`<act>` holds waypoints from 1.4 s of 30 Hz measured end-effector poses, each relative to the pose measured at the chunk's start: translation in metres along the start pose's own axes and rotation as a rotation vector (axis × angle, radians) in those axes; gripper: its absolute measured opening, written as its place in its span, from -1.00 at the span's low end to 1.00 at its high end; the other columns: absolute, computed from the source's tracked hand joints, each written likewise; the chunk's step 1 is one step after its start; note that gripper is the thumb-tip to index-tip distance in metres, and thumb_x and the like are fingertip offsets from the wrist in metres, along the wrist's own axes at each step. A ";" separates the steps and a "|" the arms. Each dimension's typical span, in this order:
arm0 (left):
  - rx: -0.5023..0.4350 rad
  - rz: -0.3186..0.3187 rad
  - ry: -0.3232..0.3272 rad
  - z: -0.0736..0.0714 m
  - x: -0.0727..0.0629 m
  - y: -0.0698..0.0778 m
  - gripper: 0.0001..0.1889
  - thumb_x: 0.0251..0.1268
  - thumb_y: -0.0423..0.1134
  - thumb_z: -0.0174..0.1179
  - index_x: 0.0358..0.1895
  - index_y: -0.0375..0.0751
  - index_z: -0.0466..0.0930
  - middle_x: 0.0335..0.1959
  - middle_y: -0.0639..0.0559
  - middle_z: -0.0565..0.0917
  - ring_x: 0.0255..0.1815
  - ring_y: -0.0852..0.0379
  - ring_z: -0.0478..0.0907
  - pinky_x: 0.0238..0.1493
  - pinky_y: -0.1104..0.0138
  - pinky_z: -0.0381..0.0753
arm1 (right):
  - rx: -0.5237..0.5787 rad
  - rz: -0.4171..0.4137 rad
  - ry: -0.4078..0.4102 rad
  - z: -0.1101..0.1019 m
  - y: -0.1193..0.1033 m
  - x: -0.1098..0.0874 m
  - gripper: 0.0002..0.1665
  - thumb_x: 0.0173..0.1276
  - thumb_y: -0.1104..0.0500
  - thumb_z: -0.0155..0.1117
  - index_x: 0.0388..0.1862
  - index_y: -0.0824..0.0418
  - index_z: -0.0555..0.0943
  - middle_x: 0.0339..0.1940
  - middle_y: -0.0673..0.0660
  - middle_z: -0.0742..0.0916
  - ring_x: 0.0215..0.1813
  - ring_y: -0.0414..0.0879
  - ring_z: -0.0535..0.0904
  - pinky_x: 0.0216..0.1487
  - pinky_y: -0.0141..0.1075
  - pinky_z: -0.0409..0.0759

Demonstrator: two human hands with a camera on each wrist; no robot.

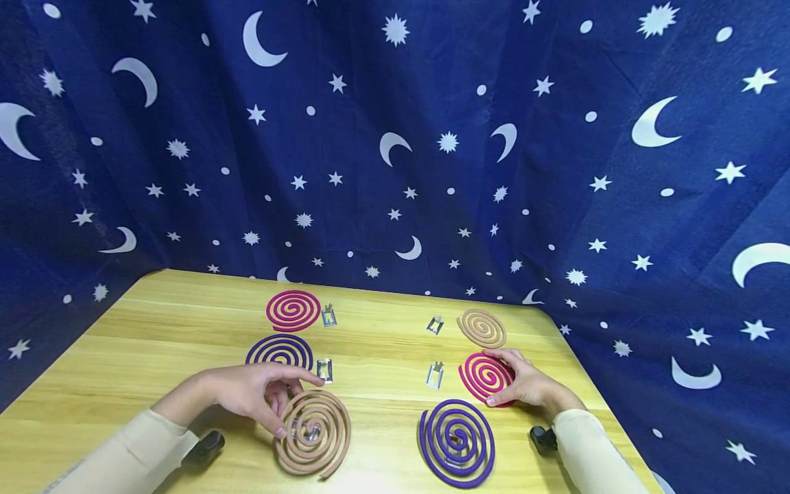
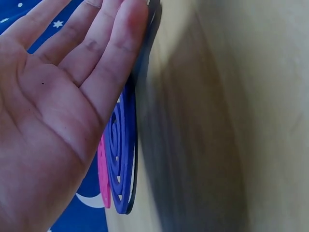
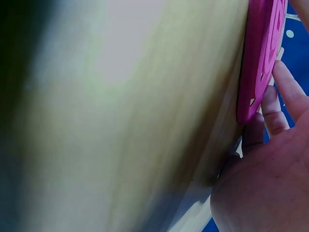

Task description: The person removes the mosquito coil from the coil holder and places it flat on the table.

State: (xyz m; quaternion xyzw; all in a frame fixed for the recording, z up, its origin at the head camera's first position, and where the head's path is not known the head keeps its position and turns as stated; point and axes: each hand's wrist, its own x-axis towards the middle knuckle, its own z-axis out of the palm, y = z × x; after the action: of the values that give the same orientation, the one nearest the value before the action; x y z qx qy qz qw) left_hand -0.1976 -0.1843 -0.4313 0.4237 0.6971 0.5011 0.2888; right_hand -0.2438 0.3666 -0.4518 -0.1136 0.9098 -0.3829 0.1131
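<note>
My left hand (image 1: 256, 396) reaches over the left rim of a tan mosquito coil (image 1: 338, 429) at the front left. Its thumb lies at the coil's edge; the index finger is straight. In the left wrist view the palm (image 2: 43, 121) shows with fingers extended, and the tan coil is out of sight. A metal coil stand (image 1: 315, 432) shows through the tan coil. My right hand (image 1: 527, 381) holds a pink mosquito coil (image 1: 478, 374) by its edges between thumb and fingers. The right wrist view shows the pink coil (image 3: 258, 58) against the fingertips.
A purple coil (image 1: 457, 412) lies over a stand at the front right. Behind are another purple coil (image 1: 268, 346), a pink coil (image 1: 290, 312) and a tan coil (image 1: 484, 329). Several metal stands (image 1: 435, 375) lie between the two columns. A starry curtain (image 1: 395, 137) hangs behind the table.
</note>
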 end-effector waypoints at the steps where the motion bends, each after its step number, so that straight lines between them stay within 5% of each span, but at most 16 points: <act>1: -0.002 -0.001 0.000 0.000 0.000 0.000 -0.14 0.06 -0.34 0.52 0.46 -0.34 0.29 -0.05 -0.25 0.57 -0.29 0.14 0.66 -0.24 0.23 0.71 | -0.002 -0.003 -0.004 0.000 0.000 0.000 0.22 -0.25 0.17 0.81 0.45 0.21 0.39 0.30 0.29 0.43 0.32 0.27 0.26 0.37 0.26 0.14; 22: -0.014 -0.005 0.019 0.005 0.000 -0.010 -0.17 0.02 -0.34 0.55 0.42 -0.31 0.37 -0.12 -0.15 0.60 -0.34 0.27 0.57 -0.31 0.38 0.66 | -0.020 0.009 -0.001 0.000 0.004 0.002 0.22 -0.27 0.09 0.82 0.45 0.16 0.41 0.30 0.27 0.42 0.32 0.25 0.25 0.37 0.25 0.13; 27: -0.069 -0.012 0.009 0.006 0.000 -0.012 -0.15 0.03 -0.36 0.53 0.45 -0.33 0.32 -0.07 -0.18 0.59 -0.33 0.25 0.61 -0.29 0.34 0.69 | -0.020 0.010 -0.002 0.000 0.003 0.001 0.22 -0.26 0.09 0.82 0.45 0.17 0.40 0.28 0.26 0.44 0.31 0.24 0.26 0.36 0.23 0.14; 34: -0.280 -0.015 -0.062 0.008 0.000 -0.011 -0.15 0.14 -0.49 0.40 0.50 -0.46 0.15 0.02 -0.36 0.58 -0.26 0.05 0.72 -0.23 0.22 0.72 | -0.027 0.008 -0.006 0.000 0.001 0.000 0.21 -0.25 0.09 0.81 0.44 0.17 0.41 0.28 0.28 0.44 0.31 0.24 0.26 0.36 0.21 0.15; 42: -0.301 -0.007 -0.048 0.009 0.001 -0.010 -0.15 0.12 -0.54 0.38 0.50 -0.46 0.17 0.05 -0.36 0.52 -0.29 0.05 0.71 -0.27 0.27 0.72 | 0.006 -0.018 -0.001 0.000 -0.001 -0.001 0.18 -0.24 0.19 0.80 0.44 0.20 0.41 0.28 0.26 0.44 0.30 0.21 0.29 0.33 0.15 0.19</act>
State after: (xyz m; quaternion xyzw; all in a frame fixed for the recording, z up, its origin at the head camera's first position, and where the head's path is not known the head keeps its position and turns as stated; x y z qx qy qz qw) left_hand -0.1936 -0.1805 -0.4434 0.3852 0.6084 0.5886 0.3675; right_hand -0.2428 0.3661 -0.4505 -0.1216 0.9075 -0.3865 0.1107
